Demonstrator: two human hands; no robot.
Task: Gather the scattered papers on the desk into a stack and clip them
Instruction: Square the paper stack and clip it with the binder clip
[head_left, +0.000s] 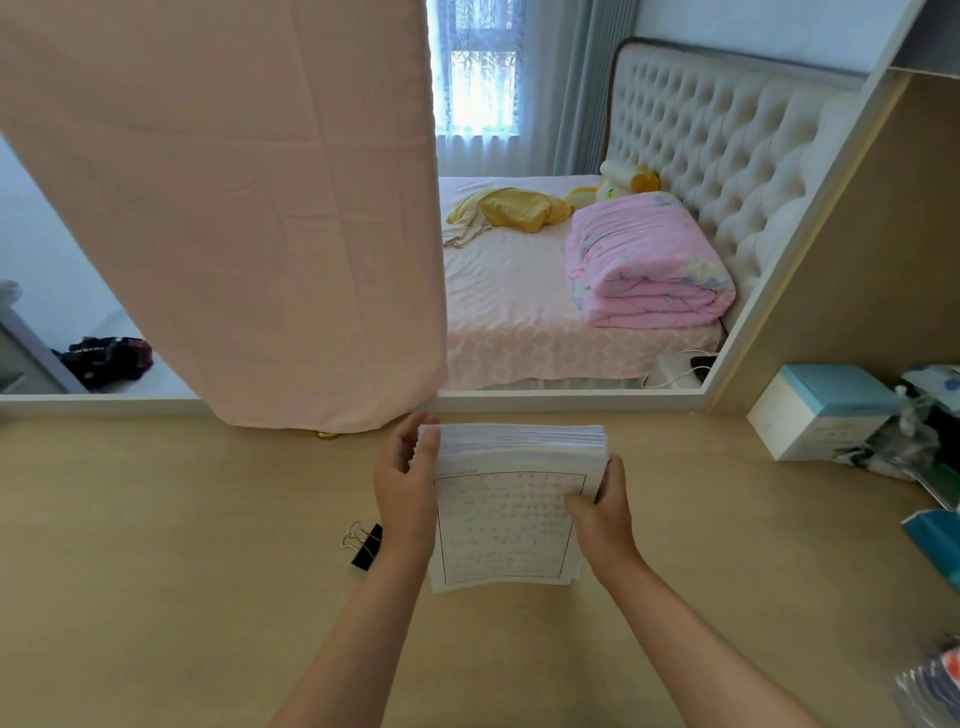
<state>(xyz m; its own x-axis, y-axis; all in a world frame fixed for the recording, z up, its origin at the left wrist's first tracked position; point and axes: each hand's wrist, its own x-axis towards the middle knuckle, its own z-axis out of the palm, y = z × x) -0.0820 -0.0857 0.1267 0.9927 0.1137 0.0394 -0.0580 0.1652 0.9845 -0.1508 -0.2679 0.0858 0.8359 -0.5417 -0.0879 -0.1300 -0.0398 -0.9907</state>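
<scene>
A thick stack of white papers (506, 519) with a printed grid on the top sheet stands tilted on the wooden desk (182, 545), its far edge raised. My left hand (408, 483) holds the stack's left edge, thumb on the near face. My right hand (602, 506) grips the right edge, thumb on the top sheet and fingers behind. A black binder clip (363, 543) with wire handles lies on the desk just left of my left wrist, untouched.
A pink cloth (234, 208) hangs over the mirror down to the desk's back edge. A white and teal box (826, 421) and plastic-wrapped items (930, 441) crowd the right side. A teal object (935, 540) lies at the right edge.
</scene>
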